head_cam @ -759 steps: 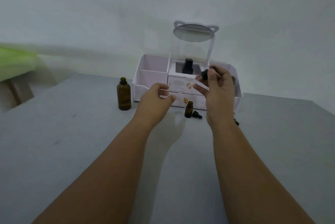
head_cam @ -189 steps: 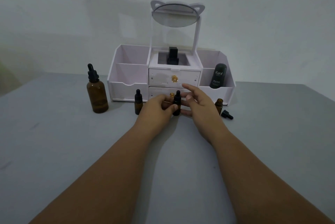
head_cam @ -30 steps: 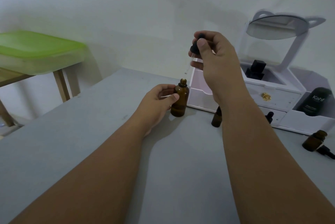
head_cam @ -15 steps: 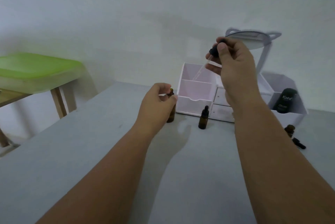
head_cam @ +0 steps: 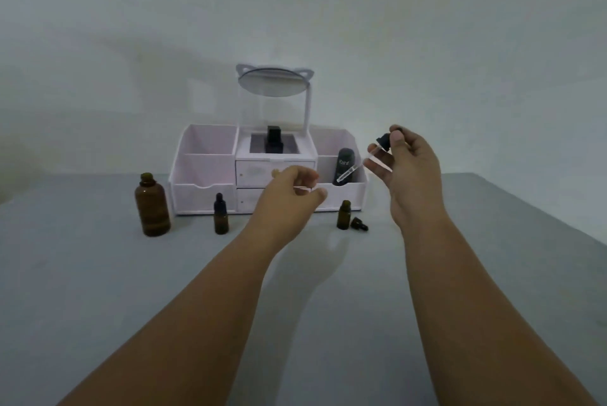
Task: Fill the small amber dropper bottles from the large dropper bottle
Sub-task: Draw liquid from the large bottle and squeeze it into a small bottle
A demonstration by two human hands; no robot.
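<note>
Though the left hand's (head_cam: 289, 192) hold is unclear, the right hand (head_cam: 410, 172) pinches one dropper (head_cam: 383, 143) near two small bottles (head_cam: 221, 220) (head_cam: 344, 217).

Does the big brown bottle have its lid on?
No, the big brown bottle stands with a bare open neck, while the right hand holds a dropper.

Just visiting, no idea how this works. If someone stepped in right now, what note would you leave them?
Right hand pinches the dropper, held up. Left hand is curled before the organizer; any hold is hidden. Large bottle stands open. Capped small bottle looks done; open small bottle has its cap beside it. To do: drip into the open one, cap it, return the dropper.
</note>
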